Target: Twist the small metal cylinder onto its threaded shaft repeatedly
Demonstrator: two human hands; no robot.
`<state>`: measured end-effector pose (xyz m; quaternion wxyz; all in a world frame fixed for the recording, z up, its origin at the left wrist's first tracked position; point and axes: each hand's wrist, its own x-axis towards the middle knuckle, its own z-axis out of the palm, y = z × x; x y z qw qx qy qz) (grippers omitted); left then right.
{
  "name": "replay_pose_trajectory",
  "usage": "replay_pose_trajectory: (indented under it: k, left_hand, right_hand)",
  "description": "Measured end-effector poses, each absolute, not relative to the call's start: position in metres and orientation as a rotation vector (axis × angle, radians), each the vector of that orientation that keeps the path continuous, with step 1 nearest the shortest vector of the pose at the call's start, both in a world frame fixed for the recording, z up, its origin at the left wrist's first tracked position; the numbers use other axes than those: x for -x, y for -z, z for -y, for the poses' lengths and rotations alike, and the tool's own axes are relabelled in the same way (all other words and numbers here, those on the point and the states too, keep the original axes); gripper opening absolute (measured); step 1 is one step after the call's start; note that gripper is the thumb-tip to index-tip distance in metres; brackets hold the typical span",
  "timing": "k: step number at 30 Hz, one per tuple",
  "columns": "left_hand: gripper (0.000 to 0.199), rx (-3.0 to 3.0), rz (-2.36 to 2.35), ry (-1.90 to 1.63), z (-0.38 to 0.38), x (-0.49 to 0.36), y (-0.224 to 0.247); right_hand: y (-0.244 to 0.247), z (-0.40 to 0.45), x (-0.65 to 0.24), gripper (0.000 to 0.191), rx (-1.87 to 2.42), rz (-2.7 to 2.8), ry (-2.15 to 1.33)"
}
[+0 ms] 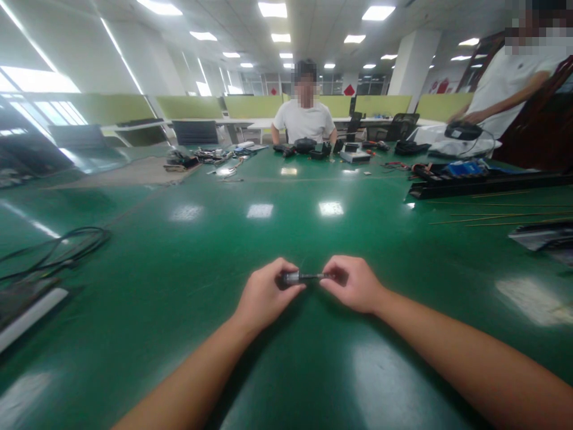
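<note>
This big room (244, 24) has a green surface (197, 239). The left hand (266, 292) pinches the fat left end of a rod (311, 276), the right hand (356, 283) its thin right end, so it sits between them. I'd guess it's light and hard, easiest to grip at the fat end.

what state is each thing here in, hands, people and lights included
left hand: closed on the silver end of the thin rod
right hand: pinching the rod's other end
thin rod: held crosswise between both hands
black cable: loosely looped
green tabletop: glossy, reflecting light
ceiling lights: lit
person across the table: seated
person at right: standing
</note>
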<state>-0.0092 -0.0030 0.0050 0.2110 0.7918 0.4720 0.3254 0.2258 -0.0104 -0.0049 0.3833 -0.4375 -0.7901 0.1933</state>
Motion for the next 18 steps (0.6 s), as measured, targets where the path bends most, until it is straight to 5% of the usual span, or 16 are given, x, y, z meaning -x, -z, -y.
replay_pose_trajectory:
  k: [18]
  left_hand:
    - [0.034, -2.102, -1.531, -1.100, -0.0040, 0.0131, -0.0126]
  right_hand:
    - [0.0039, 0.0109, -0.2253, 0.007, 1.128, 1.970, -0.524]
